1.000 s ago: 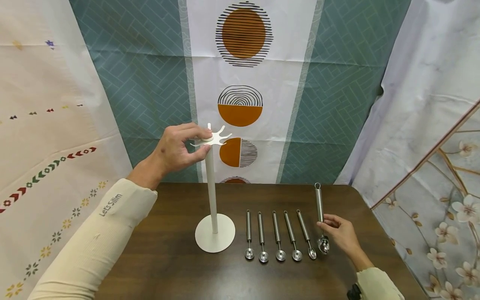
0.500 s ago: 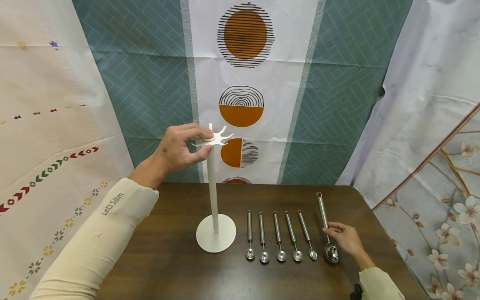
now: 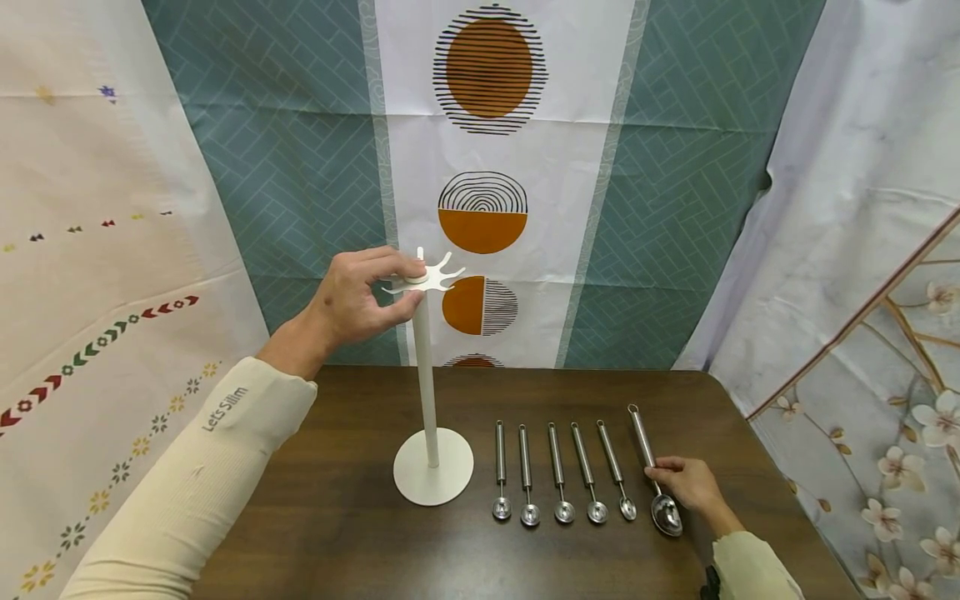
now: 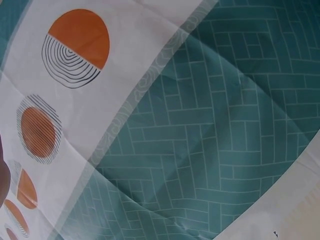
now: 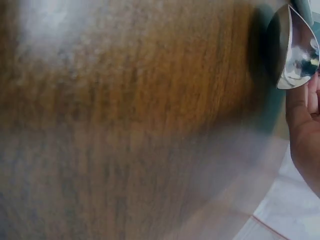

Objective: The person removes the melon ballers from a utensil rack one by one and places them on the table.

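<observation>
A white stand (image 3: 425, 358) with a round base and curved hooks at its top stands upright on the brown table (image 3: 330, 500). My left hand (image 3: 360, 292) pinches the hook top between thumb and fingers. At the right, my right hand (image 3: 686, 479) holds a large metal spoon (image 3: 641, 437) by the lower part of its handle. Its shiny oval bowl (image 5: 300, 50) shows close to the table in the right wrist view. Left of it, several smaller metal utensils with small round or oval bowls, such as one long-handled piece (image 3: 555, 467), lie in a row.
Patterned green and white cloth (image 3: 480, 125) hangs behind the table. Further cloths hang at the left (image 3: 112, 250) and the right (image 3: 862, 400). The left wrist view holds mostly the back cloth (image 4: 200, 125).
My right hand has lowered the large spoon and shifted it slightly right and toward me, tilting its handle end to the left. The left hand stays on the stand top.
</observation>
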`<control>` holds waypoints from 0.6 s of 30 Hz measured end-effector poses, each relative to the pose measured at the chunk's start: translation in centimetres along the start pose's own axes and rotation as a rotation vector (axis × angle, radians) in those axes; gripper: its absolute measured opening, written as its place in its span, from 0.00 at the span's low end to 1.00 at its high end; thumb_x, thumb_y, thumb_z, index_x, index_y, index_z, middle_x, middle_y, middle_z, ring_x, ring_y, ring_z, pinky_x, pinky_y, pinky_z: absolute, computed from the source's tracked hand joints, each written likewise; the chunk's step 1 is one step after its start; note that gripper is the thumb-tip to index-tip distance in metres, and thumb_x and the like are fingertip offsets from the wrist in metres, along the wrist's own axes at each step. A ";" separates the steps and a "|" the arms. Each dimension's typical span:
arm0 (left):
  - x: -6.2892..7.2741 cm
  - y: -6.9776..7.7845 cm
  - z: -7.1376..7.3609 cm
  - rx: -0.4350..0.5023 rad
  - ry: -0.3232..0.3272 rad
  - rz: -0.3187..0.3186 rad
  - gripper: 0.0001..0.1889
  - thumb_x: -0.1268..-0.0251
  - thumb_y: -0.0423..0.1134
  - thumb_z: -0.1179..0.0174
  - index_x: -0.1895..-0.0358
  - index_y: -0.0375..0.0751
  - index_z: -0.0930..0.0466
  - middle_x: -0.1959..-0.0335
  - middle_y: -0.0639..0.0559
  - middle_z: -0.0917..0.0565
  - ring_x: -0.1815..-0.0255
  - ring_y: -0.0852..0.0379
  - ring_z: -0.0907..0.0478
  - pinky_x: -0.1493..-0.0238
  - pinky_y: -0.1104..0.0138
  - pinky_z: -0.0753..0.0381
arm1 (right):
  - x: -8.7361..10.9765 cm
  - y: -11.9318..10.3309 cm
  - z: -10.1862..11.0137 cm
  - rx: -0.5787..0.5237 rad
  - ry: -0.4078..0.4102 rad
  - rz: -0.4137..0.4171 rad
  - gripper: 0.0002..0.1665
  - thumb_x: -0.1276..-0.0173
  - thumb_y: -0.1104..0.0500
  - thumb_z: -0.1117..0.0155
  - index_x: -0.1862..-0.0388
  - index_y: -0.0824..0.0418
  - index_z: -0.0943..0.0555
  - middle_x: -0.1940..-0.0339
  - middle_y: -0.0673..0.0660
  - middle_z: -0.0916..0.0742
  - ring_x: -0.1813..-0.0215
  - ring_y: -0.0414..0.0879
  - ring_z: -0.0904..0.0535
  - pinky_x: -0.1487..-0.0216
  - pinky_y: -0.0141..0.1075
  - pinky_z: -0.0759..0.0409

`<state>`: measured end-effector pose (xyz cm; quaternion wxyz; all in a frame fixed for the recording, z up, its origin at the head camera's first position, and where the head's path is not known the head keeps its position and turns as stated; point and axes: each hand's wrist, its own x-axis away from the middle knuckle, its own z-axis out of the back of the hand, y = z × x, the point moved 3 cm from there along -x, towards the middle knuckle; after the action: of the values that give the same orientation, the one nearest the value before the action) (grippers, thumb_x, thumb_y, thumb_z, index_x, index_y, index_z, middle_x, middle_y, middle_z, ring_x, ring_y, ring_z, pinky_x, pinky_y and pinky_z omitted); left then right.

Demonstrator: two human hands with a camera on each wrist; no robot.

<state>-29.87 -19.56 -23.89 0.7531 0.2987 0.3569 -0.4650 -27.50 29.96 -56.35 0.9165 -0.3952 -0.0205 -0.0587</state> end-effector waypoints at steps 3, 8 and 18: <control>0.0 0.0 0.0 0.002 0.002 -0.003 0.12 0.44 0.39 0.36 0.61 0.34 0.13 0.62 0.43 0.12 0.65 0.52 0.17 0.53 0.80 0.23 | -0.1 0.0 -0.1 0.053 -0.011 0.005 0.23 0.36 0.55 0.29 0.54 0.76 0.16 0.59 0.67 0.12 0.53 0.63 0.17 0.52 0.52 0.20; 0.0 -0.1 -0.1 0.010 0.005 -0.013 0.12 0.44 0.39 0.37 0.61 0.34 0.13 0.62 0.42 0.12 0.65 0.52 0.17 0.53 0.80 0.23 | -0.2 -0.3 -0.5 0.079 -0.042 0.013 0.24 0.35 0.54 0.29 0.54 0.75 0.16 0.57 0.69 0.13 0.48 0.69 0.20 0.47 0.59 0.23; -0.3 0.1 0.1 -0.015 -0.040 0.003 0.11 0.45 0.38 0.35 0.60 0.35 0.13 0.62 0.45 0.12 0.65 0.53 0.18 0.54 0.80 0.23 | -0.2 -0.5 -0.9 0.095 -0.039 0.009 0.22 0.37 0.54 0.28 0.56 0.73 0.14 0.55 0.72 0.13 0.46 0.72 0.22 0.45 0.60 0.24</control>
<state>-29.84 -19.50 -23.58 0.7630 0.2841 0.3447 -0.4672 -27.80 28.96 -56.64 0.9339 -0.3523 -0.0391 -0.0457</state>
